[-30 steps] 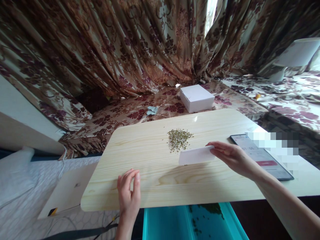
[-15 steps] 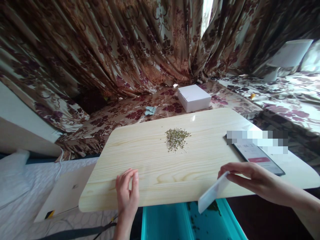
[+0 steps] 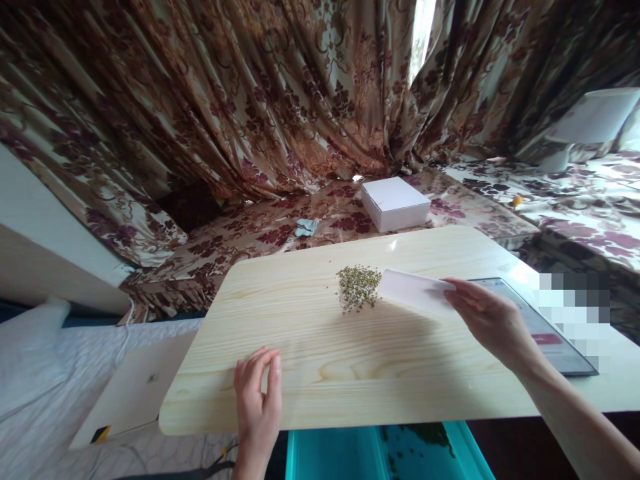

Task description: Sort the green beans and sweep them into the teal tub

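A loose pile of small green beans (image 3: 358,288) lies on the light wood-grain table (image 3: 280,303), a few strays around it. My right hand (image 3: 483,317) pinches one end of a thin, flat white card (image 3: 415,291). The card's far end is at the right side of the pile; I cannot tell whether it touches the beans. Near the table's front left, my left hand (image 3: 259,393) rests with loosely bent fingers, thumb apart and nothing in it. Below the front edge stands a turquoise divided bin (image 3: 336,457), with dark green bits in its right compartment.
A phone (image 3: 545,333) lies on the table's right side, just beyond my right hand. Behind the table are a white box (image 3: 396,203) and a small pale blue cloth (image 3: 307,227). A lamp (image 3: 597,120) stands at the far right. Patterned curtains (image 3: 280,93) hang behind.
My right hand has carried the white card from above the bin, forward and up, to the right side of the bean pile. My left hand has stayed about where it was.
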Tool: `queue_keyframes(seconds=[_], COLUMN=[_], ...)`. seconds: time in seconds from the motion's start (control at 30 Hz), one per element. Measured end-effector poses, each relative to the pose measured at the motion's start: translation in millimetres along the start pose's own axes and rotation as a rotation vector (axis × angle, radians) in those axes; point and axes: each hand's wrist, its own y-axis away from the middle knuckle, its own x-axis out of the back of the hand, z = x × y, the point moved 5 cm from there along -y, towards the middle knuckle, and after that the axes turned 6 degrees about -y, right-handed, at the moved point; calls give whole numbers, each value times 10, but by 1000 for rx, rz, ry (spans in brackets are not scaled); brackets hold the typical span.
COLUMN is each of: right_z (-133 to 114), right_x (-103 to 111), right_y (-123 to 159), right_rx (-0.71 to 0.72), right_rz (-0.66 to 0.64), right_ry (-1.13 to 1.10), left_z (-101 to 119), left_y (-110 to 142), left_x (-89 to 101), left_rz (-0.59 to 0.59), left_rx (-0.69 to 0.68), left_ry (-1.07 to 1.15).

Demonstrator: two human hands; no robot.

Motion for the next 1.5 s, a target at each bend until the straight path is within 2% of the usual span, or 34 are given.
queue_keyframes(seconds=[0.1,0.3,0.6,1.03,1.17,1.37,1.5], right_z=[18,125,192,-157,-178,-144,-197], right_x=[-37,-42,-184,-89,-42,120,117], right_y=[-22,-149,-174,33,107,187,251], right_rx=[9,-36,-139,-42,-42,1,6], right_rz=[-3,75,-21,-169,-224,-148,-158], right_ry=[-3,-18,-109,-37,-2,2,-10], left_z=[3,14,30,36,41,67,63], left_y=[4,8,4,4,-2,-17,-11], left_x=[8,6,10,13,8,15,18], left_rz=[5,10,13,-9,-9,-5,-11], left_rx=[0,2,-4,35,27,20,34], left_ry=[-6,12,6,6,-2,1,-2])
